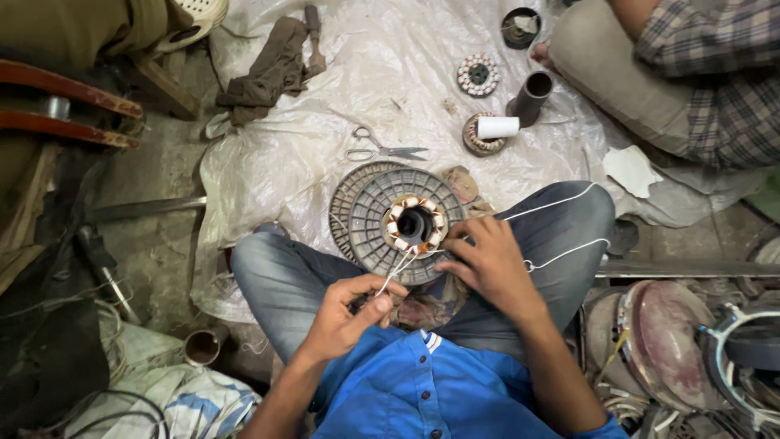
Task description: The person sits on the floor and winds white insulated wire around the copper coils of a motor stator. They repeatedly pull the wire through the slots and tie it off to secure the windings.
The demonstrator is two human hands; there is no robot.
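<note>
Left hand [345, 313] fingers pinching white cord [393, 275], right hand [486, 260] fingers pressed on wound stator [415, 223]

A single view comes from a camera worn on the person's head, aimed almost straight down over the blue shirt [422, 382] and the crossed, jeans-clad legs [284, 276] onto the floor [154, 244]. It sits close, so the left hand [349, 313], the right hand [487, 260] and the round motor part [370, 203] on the lap fill the middle of the frame. The top of the frame faces forward, away from the wearer, reaching a white plastic sheet [268, 162] and a second seated person's knee [601, 65] at the upper right.
</note>
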